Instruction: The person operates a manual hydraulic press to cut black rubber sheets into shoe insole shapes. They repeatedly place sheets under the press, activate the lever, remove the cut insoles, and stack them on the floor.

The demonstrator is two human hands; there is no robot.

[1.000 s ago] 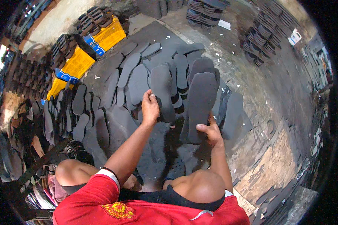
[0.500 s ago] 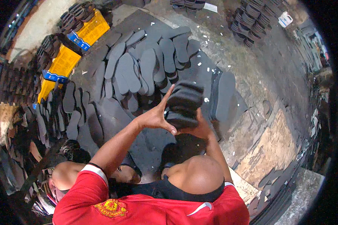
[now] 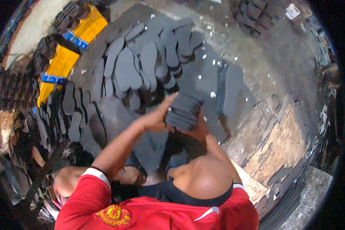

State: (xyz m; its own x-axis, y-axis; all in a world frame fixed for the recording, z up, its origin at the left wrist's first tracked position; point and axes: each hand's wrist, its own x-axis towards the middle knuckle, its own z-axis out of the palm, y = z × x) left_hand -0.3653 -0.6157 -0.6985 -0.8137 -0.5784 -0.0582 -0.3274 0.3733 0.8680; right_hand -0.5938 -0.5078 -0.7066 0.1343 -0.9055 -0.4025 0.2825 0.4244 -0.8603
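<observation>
Between my two hands is a compact stack of dark foam shoe soles [image 3: 183, 111], seen edge-on and slightly blurred. My left hand [image 3: 157, 118] is closed against its left side, with the fingers along the far edge. On the right and near side, my right hand [image 3: 198, 131] grips the same stack; its fingers are partly hidden behind the soles. Just beyond my hands lies a large spread heap of grey soles [image 3: 128, 71], overlapping one another. A separate neat stack of soles [image 3: 233, 90] lies on its side to the right of my hands.
More soles [image 3: 74, 124] stand in rows at the left. Yellow and blue sacks [image 3: 61, 63] hold dark bundles beyond them. Further bundles of soles [image 3: 253, 15] sit at the far right near a white jug [image 3: 292, 12]. A worn board [image 3: 276, 153] lies at the right.
The stack in my hands has gone from two loose, parted bundles to one tighter block. It has come slightly nearer to me, and my left fingers have closed in on it.
</observation>
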